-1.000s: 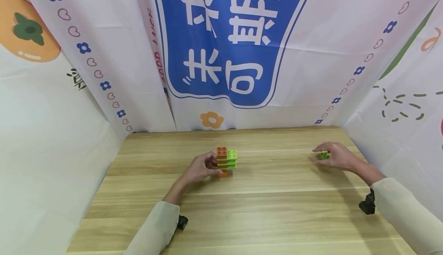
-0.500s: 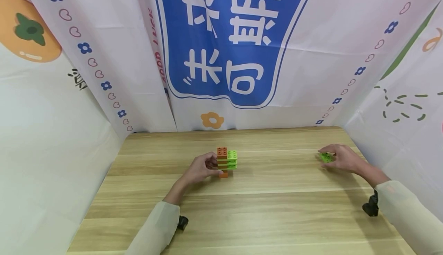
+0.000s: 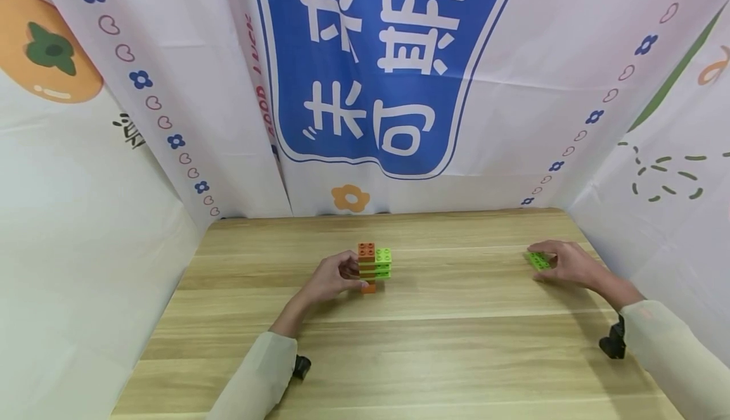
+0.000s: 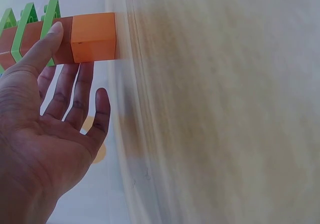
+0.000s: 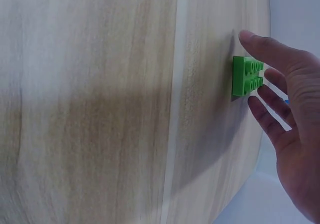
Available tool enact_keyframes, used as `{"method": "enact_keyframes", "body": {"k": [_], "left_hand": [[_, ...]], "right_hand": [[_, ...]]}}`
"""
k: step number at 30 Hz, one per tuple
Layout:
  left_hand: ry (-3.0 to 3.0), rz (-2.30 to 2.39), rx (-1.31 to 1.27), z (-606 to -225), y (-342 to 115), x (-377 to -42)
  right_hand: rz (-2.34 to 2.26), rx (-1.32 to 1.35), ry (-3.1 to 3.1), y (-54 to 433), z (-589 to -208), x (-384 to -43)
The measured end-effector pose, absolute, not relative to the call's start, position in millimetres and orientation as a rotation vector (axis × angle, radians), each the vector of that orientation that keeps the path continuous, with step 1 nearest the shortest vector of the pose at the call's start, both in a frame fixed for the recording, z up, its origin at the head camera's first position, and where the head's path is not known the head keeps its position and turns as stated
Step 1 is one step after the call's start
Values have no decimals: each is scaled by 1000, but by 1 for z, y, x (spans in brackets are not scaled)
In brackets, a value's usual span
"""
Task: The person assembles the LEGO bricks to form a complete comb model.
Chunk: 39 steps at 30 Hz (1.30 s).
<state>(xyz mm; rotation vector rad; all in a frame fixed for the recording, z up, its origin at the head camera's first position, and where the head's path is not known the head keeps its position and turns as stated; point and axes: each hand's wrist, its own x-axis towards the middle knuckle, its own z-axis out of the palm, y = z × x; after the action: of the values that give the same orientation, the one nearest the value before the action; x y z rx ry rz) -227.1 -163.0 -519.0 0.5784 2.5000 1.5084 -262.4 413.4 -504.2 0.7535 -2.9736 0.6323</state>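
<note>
Near the middle of the table, my left hand [image 3: 332,277] holds a stack of toy building bricks [image 3: 367,268]. Orange bricks alternate with light green ones that jut out to the right. In the left wrist view, the thumb lies along the side of the stack [image 4: 31,39], with an orange brick [image 4: 94,37] at its lower end. Over at the right, a flat green studded brick [image 5: 246,76] lies on the table. Around it my right hand [image 3: 567,263] spreads its thumb and fingers; in the right wrist view the thumb stands apart from the brick.
The wooden table [image 3: 399,356] meets a printed white cloth backdrop [image 3: 490,154] at its far edge. More cloth hangs on the left [image 3: 74,249] and right [image 3: 661,230]. A black wrist camera [image 3: 613,342] sits on the right sleeve.
My right hand has drawn back slightly to the right and toward me, and more of the green brick shows between its fingers. The left hand and its stack stay in place.
</note>
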Motion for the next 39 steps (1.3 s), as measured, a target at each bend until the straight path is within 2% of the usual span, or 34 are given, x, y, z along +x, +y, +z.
{"method": "enact_keyframes", "body": {"k": [39], "left_hand": [[2488,1497,573,-514,-162,-225]], "right_hand": [[686,768,-2923,410,-510,-266]]}}
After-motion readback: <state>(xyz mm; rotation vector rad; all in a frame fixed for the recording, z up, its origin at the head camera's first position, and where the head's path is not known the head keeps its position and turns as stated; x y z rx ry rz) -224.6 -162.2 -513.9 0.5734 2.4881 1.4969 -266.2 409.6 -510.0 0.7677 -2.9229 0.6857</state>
